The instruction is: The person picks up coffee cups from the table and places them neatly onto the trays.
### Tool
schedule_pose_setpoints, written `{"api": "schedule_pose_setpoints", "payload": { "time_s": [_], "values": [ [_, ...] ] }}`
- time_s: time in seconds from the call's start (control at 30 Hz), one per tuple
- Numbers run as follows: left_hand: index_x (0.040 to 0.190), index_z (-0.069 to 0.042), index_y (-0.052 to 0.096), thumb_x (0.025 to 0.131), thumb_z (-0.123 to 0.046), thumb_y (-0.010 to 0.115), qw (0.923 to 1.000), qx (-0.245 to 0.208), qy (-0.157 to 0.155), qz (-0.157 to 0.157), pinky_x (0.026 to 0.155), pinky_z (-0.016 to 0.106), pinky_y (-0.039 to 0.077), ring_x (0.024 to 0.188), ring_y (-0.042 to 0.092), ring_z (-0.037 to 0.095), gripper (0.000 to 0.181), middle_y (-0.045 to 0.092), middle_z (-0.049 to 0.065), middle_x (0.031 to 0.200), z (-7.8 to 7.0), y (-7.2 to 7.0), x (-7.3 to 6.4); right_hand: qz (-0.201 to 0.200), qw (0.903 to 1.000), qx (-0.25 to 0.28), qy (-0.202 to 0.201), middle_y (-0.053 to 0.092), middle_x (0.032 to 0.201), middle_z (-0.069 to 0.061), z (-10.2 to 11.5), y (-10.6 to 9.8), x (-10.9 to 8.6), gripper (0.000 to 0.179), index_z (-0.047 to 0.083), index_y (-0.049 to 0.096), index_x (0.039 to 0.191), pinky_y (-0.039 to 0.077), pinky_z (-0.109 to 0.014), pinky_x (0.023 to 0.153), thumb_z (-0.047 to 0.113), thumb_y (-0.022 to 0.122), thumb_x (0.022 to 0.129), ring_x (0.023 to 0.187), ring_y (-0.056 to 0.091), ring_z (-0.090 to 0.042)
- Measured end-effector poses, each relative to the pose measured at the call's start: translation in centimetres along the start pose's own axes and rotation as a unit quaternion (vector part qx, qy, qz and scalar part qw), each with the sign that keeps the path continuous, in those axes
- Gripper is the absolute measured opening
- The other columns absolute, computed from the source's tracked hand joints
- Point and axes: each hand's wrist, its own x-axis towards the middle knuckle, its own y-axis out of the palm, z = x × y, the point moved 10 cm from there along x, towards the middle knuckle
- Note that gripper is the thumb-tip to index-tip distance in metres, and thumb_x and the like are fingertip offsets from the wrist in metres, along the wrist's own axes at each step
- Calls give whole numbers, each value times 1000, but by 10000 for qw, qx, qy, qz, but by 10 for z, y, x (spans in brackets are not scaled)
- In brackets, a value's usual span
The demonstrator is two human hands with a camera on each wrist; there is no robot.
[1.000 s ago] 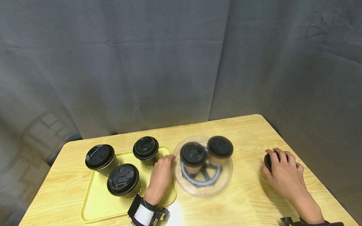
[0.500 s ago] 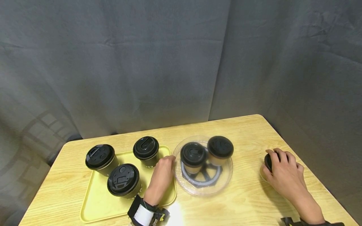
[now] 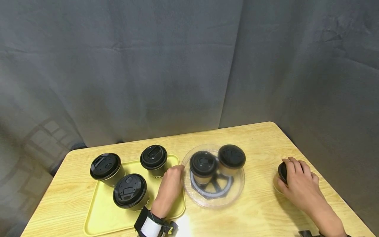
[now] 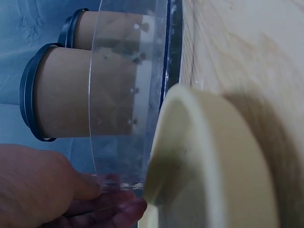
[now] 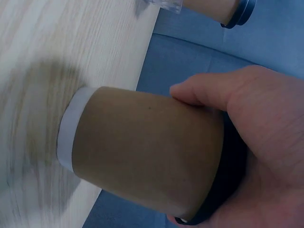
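On the right side of the table, my right hand [image 3: 302,184] grips a brown paper coffee cup [image 5: 147,147] with a black lid, thumb on its side and palm by the lid. The cup is upright; whether its white base touches the table is unclear. My left hand [image 3: 170,187] pinches the near-left rim of a clear round plastic tray [image 3: 213,202], fingers partly seen through its wall [image 4: 114,156]. Inside that tray stand two lidded cups, one left [image 3: 203,166] and one right [image 3: 231,158]. A dark spoked shape shows on the tray's bottom.
Left of the clear tray lies a yellow tray [image 3: 103,217] holding three bigger black-lidded cups: back left [image 3: 106,168], front [image 3: 130,192] and back right [image 3: 154,159]. The yellow tray's edge comes right up to the clear tray. Grey curtains [image 3: 148,65] hang behind the table [image 3: 254,210].
My right hand has shifted slightly to the right, showing a little more of the cup's lid. The left hand keeps its hold on the clear tray. The head view has tilted marginally.
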Motion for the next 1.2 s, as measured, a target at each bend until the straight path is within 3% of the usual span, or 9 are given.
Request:
{"api": "schedule_pose_setpoints", "payload": {
  "time_s": [0.43,0.77,1.0,1.2],
  "values": [
    [63,-8,55,89,3,60,9999,-90,78,-26,54,36,50,70,69,25,28,65,8,70,-1,1,0,-225,9990,292,-251,45,131,-32,5,-9,-1,65,-2,47,134,34,-70,71,19,78,80,117,37,-52],
    [65,-8,57,87,5,60,10000,-60,72,-24,55,37,52,72,70,26,26,66,9,71,-1,0,1,-1188,9879,706,-701,53,126,-29,42,-48,-1,70,-2,50,130,36,-71,76,15,83,70,114,45,-48],
    [65,-8,57,87,5,60,9999,-47,119,-23,56,37,53,73,70,27,26,66,9,70,-2,0,2,-1456,9789,958,-1064,56,120,-28,64,-64,-4,70,-7,47,127,40,-64,78,16,82,71,107,50,-45],
    [64,-8,58,85,8,59,9999,-21,142,-59,58,38,54,72,70,27,26,66,9,69,-3,0,2,-1496,9755,1013,-1256,58,123,-27,80,-73,-3,67,-7,49,123,41,-61,81,19,81,69,112,51,-43]
  ]
}}
